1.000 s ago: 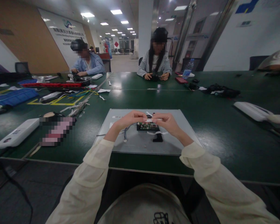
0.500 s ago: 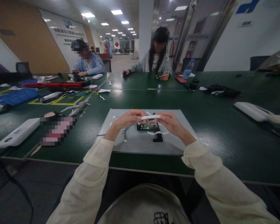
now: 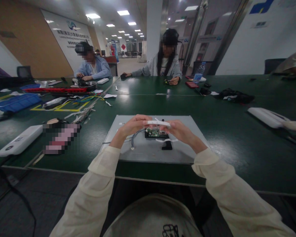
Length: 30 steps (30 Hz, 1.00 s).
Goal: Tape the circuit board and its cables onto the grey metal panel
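Observation:
A thin white strip (image 3: 159,123) is stretched between my hands, slightly bowed. My left hand (image 3: 138,124) pinches its left end, and my right hand (image 3: 179,129) grips its right end. Beneath the strip, partly hidden by my fingers, lies a green circuit board (image 3: 154,132) in a black frame. The board rests on a flat grey metal panel (image 3: 138,156). A black bracket-like piece (image 3: 167,145) with a white strip across it lies just below the board. Grey cables (image 3: 132,141) run over the panel to the left.
White devices lie on the green table at left (image 3: 21,140) and right (image 3: 265,117). A blurred pink item (image 3: 61,140), a cable bundle (image 3: 80,115) and a blue tray (image 3: 17,102) are left. Two people sit opposite; a water bottle (image 3: 199,74) stands near one.
The white strip has tilted, its right end dropping a little, and my right hand has shifted slightly lower. Across the table, a person's hand has moved a black object leftward.

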Tool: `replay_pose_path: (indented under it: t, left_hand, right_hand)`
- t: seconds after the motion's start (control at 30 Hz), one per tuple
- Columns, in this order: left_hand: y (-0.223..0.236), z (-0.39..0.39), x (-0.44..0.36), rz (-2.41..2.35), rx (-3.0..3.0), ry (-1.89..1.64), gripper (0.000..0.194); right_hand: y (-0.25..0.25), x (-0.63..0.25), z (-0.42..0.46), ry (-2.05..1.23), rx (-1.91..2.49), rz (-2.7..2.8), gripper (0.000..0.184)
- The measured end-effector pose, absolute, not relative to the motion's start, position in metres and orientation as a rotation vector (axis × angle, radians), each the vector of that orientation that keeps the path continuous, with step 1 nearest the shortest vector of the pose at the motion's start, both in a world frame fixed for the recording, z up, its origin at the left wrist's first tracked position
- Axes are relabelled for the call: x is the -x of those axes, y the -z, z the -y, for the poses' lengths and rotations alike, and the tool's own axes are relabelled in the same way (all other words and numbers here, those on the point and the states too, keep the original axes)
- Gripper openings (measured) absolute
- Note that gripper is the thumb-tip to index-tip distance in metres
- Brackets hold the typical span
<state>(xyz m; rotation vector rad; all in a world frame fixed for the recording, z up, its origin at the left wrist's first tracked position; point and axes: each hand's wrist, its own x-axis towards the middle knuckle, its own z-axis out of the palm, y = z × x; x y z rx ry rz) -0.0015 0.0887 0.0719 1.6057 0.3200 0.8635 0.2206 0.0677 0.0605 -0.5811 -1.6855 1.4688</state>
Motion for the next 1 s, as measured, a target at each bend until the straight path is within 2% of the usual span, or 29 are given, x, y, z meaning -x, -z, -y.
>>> replay_pose_path:
  t: [0.1, 0.23, 0.3, 0.47, 0.67, 0.8, 1.0]
  left_hand:
    - [-0.072, -0.09, 0.003, -0.332, -1.593, -0.894, 0.028]
    - [-0.069, -0.095, -0.005, -0.568, -1.687, -0.996, 0.025]
    - [-0.063, -0.1, -0.01, -0.767, -1.768, -1.139, 0.027]
    - [-0.05, -0.109, -0.018, -1.208, -2.113, -1.449, 0.017]
    - [-0.048, -0.103, -0.021, -1.304, -2.566, -1.305, 0.025]
    - [-0.048, -0.101, -0.023, -1.239, -2.71, -1.154, 0.029]
    - [-0.05, -0.099, -0.023, -1.195, -2.73, -1.121, 0.031]
  right_hand:
    - [-0.062, -0.222, -0.067, -1.438, 0.588, 1.692, 0.035]
    - [-0.06, -0.223, -0.07, -1.229, 0.691, 1.682, 0.033]
    - [-0.058, -0.222, -0.071, -1.073, 0.743, 1.747, 0.031]
    - [-0.056, -0.219, -0.072, -0.589, 0.79, 1.904, 0.024]
    - [-0.047, -0.215, -0.075, -0.015, 0.79, 2.027, 0.023]
    - [-0.044, -0.215, -0.077, 0.06, 0.809, 2.052, 0.023]
    - [-0.045, -0.216, -0.076, 0.003, 0.84, 2.049, 0.022]
